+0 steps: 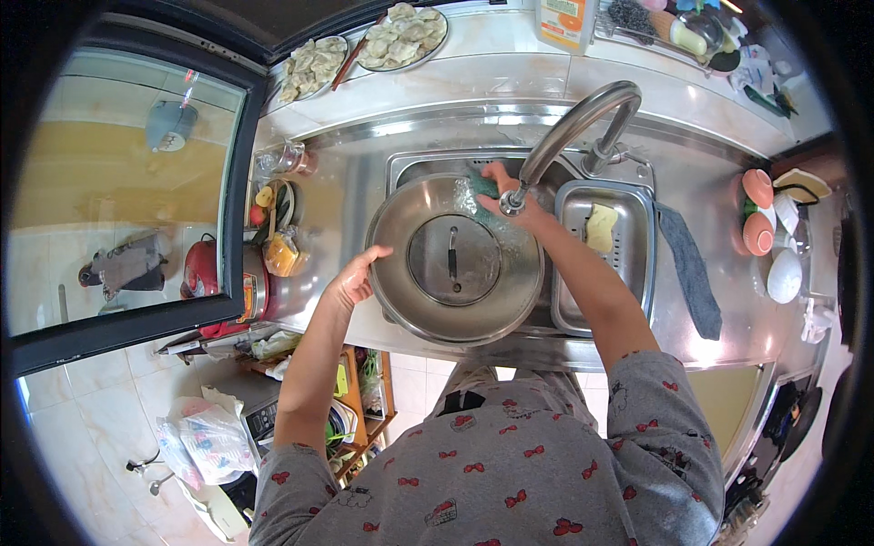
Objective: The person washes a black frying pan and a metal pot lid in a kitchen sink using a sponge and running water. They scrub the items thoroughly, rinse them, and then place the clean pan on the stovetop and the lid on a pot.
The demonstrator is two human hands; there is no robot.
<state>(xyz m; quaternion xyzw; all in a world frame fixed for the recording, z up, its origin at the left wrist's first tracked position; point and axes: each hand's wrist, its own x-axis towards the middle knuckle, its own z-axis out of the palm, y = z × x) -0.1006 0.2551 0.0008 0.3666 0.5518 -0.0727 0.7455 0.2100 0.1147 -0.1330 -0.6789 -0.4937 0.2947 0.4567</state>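
Note:
A large round stainless steel pan lid [403, 273] with a glass centre and a dark handle lies over the left sink basin. My left hand [356, 273] grips its left rim, the thumb on top and the fingers partly hidden. My right hand [509, 194] holds a green scouring pad [483, 185] against the lid's upper right, where the surface is wet and soapy. The curved steel faucet [563, 136] arches above that hand and hides part of it. To the right, a yellow sponge or cloth [601, 227] rests in a perforated steel basin [573, 300].
A grey cloth [689, 266] lies right of the sink. Two plates of dumplings [406, 37] stand on the back ledge beside an orange-labelled bottle [565, 24]. Bowls [758, 232] are at the right. An open window frame [252, 170] juts in at the left, near jars and food.

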